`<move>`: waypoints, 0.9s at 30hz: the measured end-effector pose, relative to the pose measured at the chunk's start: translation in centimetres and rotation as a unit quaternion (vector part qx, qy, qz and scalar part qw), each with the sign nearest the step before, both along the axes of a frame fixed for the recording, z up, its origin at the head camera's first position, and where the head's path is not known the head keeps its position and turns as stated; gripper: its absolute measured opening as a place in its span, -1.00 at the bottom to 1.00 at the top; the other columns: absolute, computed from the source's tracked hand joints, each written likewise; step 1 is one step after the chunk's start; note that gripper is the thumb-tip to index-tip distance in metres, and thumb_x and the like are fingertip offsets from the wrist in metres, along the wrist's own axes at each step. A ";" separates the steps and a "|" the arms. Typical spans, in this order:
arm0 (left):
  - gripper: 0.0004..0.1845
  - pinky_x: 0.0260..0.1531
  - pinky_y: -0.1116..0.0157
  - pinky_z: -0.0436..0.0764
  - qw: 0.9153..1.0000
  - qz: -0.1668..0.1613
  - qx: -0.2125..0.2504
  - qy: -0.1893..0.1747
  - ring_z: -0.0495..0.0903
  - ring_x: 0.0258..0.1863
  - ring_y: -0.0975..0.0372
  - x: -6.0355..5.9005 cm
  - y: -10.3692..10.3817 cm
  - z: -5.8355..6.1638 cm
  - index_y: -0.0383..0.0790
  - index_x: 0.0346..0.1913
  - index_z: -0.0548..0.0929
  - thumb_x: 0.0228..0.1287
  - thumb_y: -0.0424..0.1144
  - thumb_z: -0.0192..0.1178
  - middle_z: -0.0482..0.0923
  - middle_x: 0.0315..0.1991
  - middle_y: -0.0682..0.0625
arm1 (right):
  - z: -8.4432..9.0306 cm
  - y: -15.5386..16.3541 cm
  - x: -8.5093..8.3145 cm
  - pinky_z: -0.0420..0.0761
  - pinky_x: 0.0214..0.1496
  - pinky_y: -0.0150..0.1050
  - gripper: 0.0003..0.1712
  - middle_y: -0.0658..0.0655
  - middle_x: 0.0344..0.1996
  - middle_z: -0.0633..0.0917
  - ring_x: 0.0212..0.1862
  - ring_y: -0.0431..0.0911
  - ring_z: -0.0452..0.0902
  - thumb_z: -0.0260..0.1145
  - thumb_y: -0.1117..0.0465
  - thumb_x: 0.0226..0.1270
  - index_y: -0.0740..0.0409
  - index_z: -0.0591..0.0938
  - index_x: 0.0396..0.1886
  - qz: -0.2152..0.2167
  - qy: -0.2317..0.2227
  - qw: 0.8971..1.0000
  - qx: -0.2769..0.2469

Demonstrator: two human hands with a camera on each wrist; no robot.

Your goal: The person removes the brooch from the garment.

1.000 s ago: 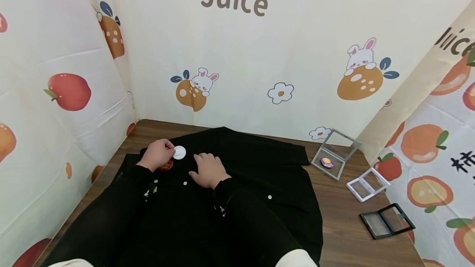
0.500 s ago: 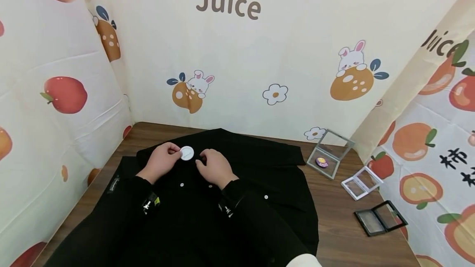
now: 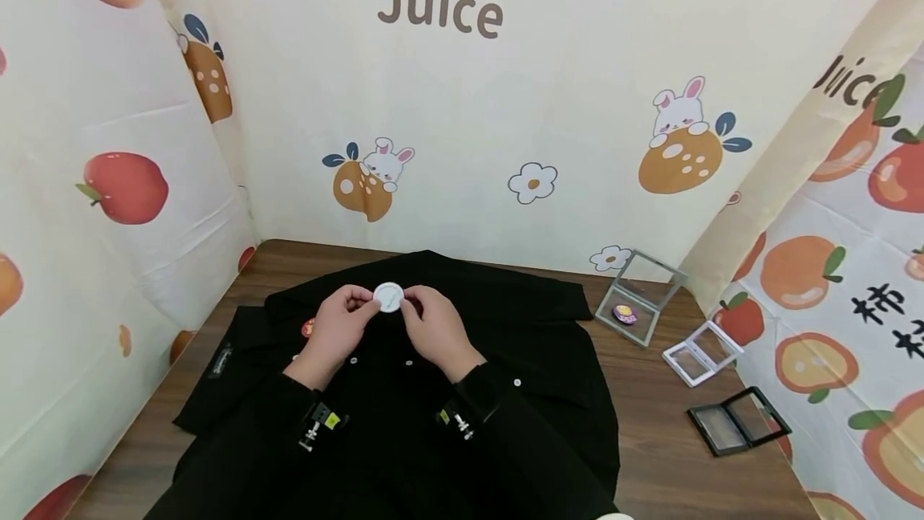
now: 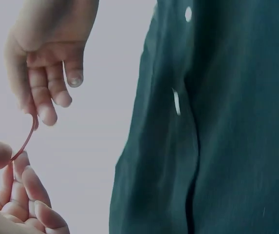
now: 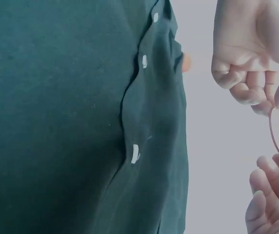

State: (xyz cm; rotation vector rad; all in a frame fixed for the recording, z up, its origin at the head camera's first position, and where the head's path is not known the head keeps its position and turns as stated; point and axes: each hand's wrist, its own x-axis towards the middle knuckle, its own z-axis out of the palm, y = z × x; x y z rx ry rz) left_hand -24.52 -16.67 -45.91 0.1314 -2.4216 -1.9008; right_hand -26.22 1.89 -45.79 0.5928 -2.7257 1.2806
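A round pin badge [image 3: 388, 297] is held up above the black shirt [image 3: 549, 351], its white back toward the head camera. My left hand [image 3: 338, 334] pinches the badge's left edge between thumb and fingers. At the opposite edge, my right hand [image 3: 440, 329] pinches it too. Both wrist views show the badge edge-on, as a thin reddish curve [image 4: 29, 138] [image 5: 272, 131] between the two hands. A second, red badge [image 3: 308, 327] lies on the shirt, partly hidden behind my left hand.
At the table's right stand three open hinged cases: grey [image 3: 625, 327], holding a purple and yellow badge [image 3: 624, 314], then white [image 3: 689, 365], then black [image 3: 722, 429]. The wooden table [image 3: 664, 456] backs onto fruit-print cloth walls [image 3: 462, 127].
The white-backed badge has moved right and lifted in my left hand. My right hand has come off the shirt and taken hold of the badge's right edge.
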 end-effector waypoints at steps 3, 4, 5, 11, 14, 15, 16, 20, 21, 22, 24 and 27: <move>-0.82 -0.25 0.31 0.55 0.999 -0.019 0.026 0.001 0.55 -0.22 0.09 0.8 1.4 0.5 -0.33 -0.07 0.63 0.45 -0.27 0.29 0.62 -0.21 -0.10 | 0.2 1.9 0.9 0.62 -0.08 -0.24 -0.75 -0.06 -0.12 0.69 -0.17 -0.23 0.59 0.20 0.08 0.62 0.06 0.71 0.06 0.001 0.014 1.000 -0.026; -0.83 -0.26 0.30 0.54 0.999 -0.026 0.031 0.004 0.54 -0.23 0.10 1.2 1.8 0.7 -0.33 -0.08 0.63 0.44 -0.27 0.30 0.63 -0.22 -0.10 | 0.2 2.5 1.2 0.62 -0.08 -0.24 -0.76 -0.06 -0.13 0.69 -0.17 -0.23 0.59 0.21 0.08 0.62 0.06 0.71 0.05 0.002 0.025 0.999 -0.027; -0.83 -0.26 0.30 0.54 0.999 -0.033 0.033 0.008 0.54 -0.25 0.11 1.5 2.2 0.8 -0.32 -0.09 0.63 0.43 -0.28 0.31 0.63 -0.23 -0.10 | 0.3 3.2 1.7 0.62 -0.09 -0.23 -0.77 -0.06 -0.13 0.70 -0.17 -0.23 0.59 0.22 0.09 0.61 0.06 0.72 0.04 0.005 0.036 0.999 -0.030; -0.85 -0.32 0.29 0.49 0.995 -0.078 0.020 0.051 0.53 -0.33 0.15 3.8 4.2 1.3 -0.28 -0.09 0.64 0.36 -0.33 0.36 0.67 -0.31 -0.04 | 0.4 6.3 4.5 0.63 -0.21 -0.23 -0.83 -0.07 -0.18 0.70 -0.28 -0.21 0.56 0.27 0.14 0.58 0.06 0.73 -0.01 0.018 0.060 0.996 -0.071; -0.88 -0.32 0.30 0.49 0.993 -0.094 0.018 0.065 0.56 -0.33 0.15 4.9 4.9 1.5 -0.24 -0.12 0.67 0.35 -0.35 0.37 0.67 -0.32 -0.04 | 0.5 7.2 5.9 0.63 -0.22 -0.23 -0.84 0.00 -0.20 0.72 -0.28 -0.14 0.59 0.28 0.15 0.58 0.03 0.74 -0.02 0.020 0.022 0.992 -0.124; -0.89 -0.33 0.30 0.50 0.993 -0.099 0.016 0.068 0.55 -0.34 0.15 5.2 5.1 1.5 -0.23 -0.13 0.67 0.35 -0.35 0.37 0.66 -0.33 -0.03 | 0.6 7.5 6.4 0.63 -0.22 -0.22 -0.85 0.03 -0.20 0.73 -0.27 -0.11 0.61 0.29 0.15 0.57 0.02 0.74 -0.03 0.019 0.006 0.990 -0.141; -0.91 -0.34 0.30 0.50 0.992 -0.103 0.014 0.070 0.55 -0.35 0.15 5.6 5.2 1.5 -0.22 -0.16 0.68 0.35 -0.35 0.37 0.65 -0.34 -0.03 | 0.7 7.7 6.8 0.63 -0.21 -0.22 -0.85 0.05 -0.21 0.74 -0.26 -0.08 0.62 0.29 0.15 0.57 0.01 0.74 -0.03 0.018 -0.006 0.988 -0.156; -0.94 -0.39 0.31 0.49 0.990 -0.122 0.001 0.072 0.51 -0.42 0.16 7.2 5.4 1.8 -0.17 -0.25 0.69 0.33 -0.33 0.39 0.61 -0.40 -0.01 | 1.0 8.2 8.6 0.64 -0.16 -0.22 -0.84 0.08 -0.19 0.75 -0.20 0.05 0.65 0.29 0.17 0.57 0.06 0.75 -0.02 0.029 -0.039 0.978 -0.205; -0.94 -0.40 0.31 0.49 0.990 -0.125 0.000 0.071 0.50 -0.43 0.17 7.6 5.5 2.0 -0.17 -0.26 0.69 0.33 -0.32 0.39 0.60 -0.41 -0.01 | 1.1 8.3 9.0 0.65 -0.14 -0.23 -0.83 0.07 -0.18 0.75 -0.18 0.08 0.66 0.28 0.17 0.57 0.08 0.74 -0.02 0.033 -0.042 0.976 -0.213; -0.94 -0.41 0.31 0.49 0.989 -0.130 0.001 0.071 0.49 -0.45 0.17 8.0 5.5 2.1 -0.17 -0.28 0.69 0.33 -0.32 0.39 0.60 -0.42 -0.01 | 1.0 8.4 9.3 0.65 -0.12 -0.24 -0.82 0.07 -0.16 0.74 -0.17 0.08 0.66 0.27 0.19 0.57 0.11 0.74 0.00 0.037 -0.044 0.974 -0.220; -0.94 -0.42 0.31 0.50 0.988 -0.139 0.008 0.071 0.50 -0.45 0.18 8.6 5.6 2.3 -0.18 -0.27 0.69 0.35 -0.32 0.38 0.61 -0.42 -0.02 | 0.9 8.6 9.9 0.66 -0.11 -0.25 -0.82 0.07 -0.14 0.74 -0.16 0.07 0.67 0.27 0.24 0.57 0.15 0.73 0.01 0.042 -0.042 0.971 -0.230; -0.95 -0.40 0.32 0.52 0.985 -0.152 0.023 0.076 0.51 -0.44 0.18 9.0 5.9 2.4 -0.22 -0.25 0.70 0.37 -0.32 0.35 0.62 -0.39 -0.02 | 0.8 8.9 10.4 0.67 -0.11 -0.25 -0.82 0.08 -0.13 0.75 -0.17 0.06 0.68 0.25 0.28 0.57 0.18 0.72 0.02 0.050 -0.029 0.969 -0.241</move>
